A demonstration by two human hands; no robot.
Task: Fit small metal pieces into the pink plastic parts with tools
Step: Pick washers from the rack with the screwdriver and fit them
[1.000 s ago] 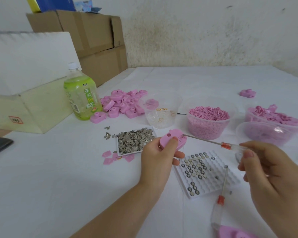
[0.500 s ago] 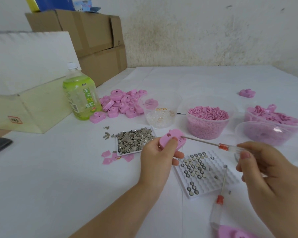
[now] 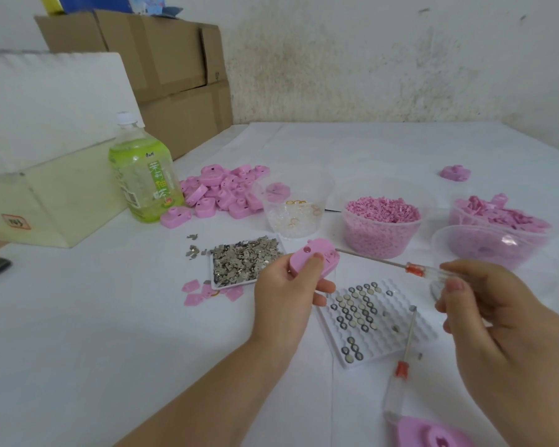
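Leftward, Chinese-lettered green bottle beside pink parts

"What sort of place is this?"

"A small hand-assembly workshop. The bench is covered in white sheeting, and everything around the green drink bottle is piecework stock."

"Such as?"

"Just right of the bottle there's a loose heap of pink plastic shells. Farther right stand clear tubs full of pink bits. In front of the bottle, to its right, lies a flat pile of small metal pieces."

"And the room itself?"

"Behind the bottle, cardboard cartons are stacked against a stained plaster wall."
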